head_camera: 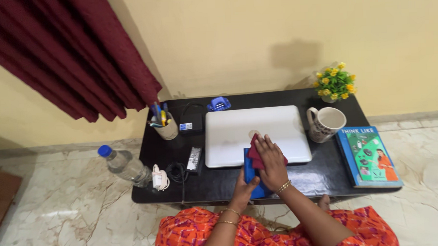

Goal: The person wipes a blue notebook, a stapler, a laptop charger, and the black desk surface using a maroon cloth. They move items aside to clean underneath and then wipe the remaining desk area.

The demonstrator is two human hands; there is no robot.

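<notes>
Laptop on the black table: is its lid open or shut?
Shut. The white laptop lies flat on the table, lid down, no screen or keyboard showing. The right hand presses a dark red cloth on its front edge.

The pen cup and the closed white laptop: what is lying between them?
In the head view, a small black box lies between the pen cup and the laptop.

Right hand (271, 161) presses maroon cloth (255, 154) on closed laptop (255, 131) — left hand (244, 185) holds blue cloth (252, 177).

Maroon cloth (255, 155) on closed white laptop (256, 134)
</notes>
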